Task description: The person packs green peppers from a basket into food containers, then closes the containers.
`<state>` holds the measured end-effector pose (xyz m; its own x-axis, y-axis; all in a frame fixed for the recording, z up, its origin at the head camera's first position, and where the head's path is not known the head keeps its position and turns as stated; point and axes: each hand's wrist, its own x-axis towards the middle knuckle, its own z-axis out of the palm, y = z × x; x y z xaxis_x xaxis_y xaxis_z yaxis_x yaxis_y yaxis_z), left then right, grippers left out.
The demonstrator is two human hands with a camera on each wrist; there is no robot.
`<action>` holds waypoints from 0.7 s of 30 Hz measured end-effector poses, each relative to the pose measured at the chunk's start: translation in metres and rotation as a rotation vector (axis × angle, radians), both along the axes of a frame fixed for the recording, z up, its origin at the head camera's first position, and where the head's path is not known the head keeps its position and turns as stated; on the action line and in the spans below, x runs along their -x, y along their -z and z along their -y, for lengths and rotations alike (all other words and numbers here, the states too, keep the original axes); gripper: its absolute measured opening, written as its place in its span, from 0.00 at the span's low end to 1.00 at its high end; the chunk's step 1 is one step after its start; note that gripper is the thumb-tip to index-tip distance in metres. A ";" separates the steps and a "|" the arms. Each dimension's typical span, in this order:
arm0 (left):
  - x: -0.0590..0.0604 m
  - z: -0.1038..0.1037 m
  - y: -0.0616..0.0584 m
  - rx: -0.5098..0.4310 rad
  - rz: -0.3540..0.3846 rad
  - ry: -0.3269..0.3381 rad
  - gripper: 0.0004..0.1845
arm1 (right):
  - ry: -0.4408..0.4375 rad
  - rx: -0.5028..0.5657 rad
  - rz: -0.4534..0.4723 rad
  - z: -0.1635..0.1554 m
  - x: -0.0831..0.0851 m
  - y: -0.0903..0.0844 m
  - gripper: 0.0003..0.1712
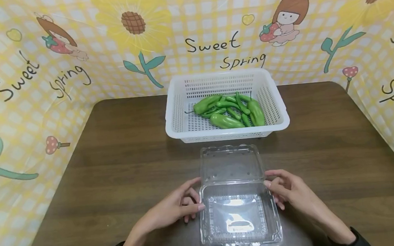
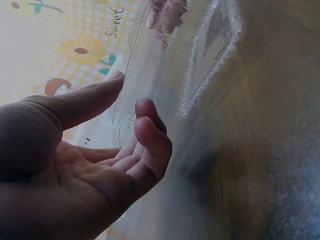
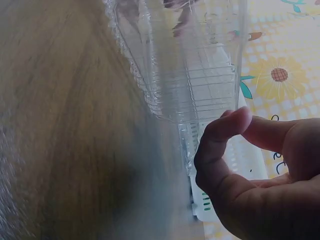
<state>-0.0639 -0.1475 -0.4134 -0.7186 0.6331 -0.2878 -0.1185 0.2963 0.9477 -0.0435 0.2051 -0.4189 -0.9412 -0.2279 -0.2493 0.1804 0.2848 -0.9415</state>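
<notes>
The clear plastic clamshell box [image 1: 235,198] lies flat on the brown wooden table [image 1: 117,178], right between the two hands and close to the person. It is already open: its lid [image 1: 231,163] is folded back and lies on the far side, past the fingertips, and the deep tray part sits nearer the person. Nothing is inside it yet, so the opening looks done and the filling looks not started. The left hand [image 1: 176,208] touches the left side of the box near the fold, with its thumb and fingers gently bent. In the left wrist view the thumb rests against the plastic wall, but I cannot tell if the fingers pinch it. The right hand [image 1: 289,189] is at the right side near the fold, fingers loosely curled with the tips on the edge, and the right wrist view shows the forefinger bent toward the thumb just beside the plastic. The opened box is longest from near to far, pointing away from the person toward the white plastic basket [image 1: 175,121]. That basket sits farther out beyond both hands and holds a heap of green peppers [image 1: 231,111], still all inside it.
</notes>
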 end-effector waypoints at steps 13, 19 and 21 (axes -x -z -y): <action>0.000 -0.006 0.004 -0.103 0.029 0.028 0.46 | -0.048 0.053 0.006 -0.007 0.000 0.000 0.31; 0.000 -0.006 0.004 -0.152 0.079 0.037 0.45 | -0.040 0.076 0.009 -0.007 -0.001 0.001 0.31; 0.000 -0.006 0.005 -0.173 0.104 0.034 0.45 | -0.041 0.083 0.007 -0.007 -0.002 0.002 0.30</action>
<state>-0.0636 -0.1413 -0.4179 -0.6677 0.7031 -0.2444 -0.2112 0.1360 0.9679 -0.0419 0.2122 -0.4210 -0.9291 -0.2864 -0.2341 0.1764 0.2131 -0.9610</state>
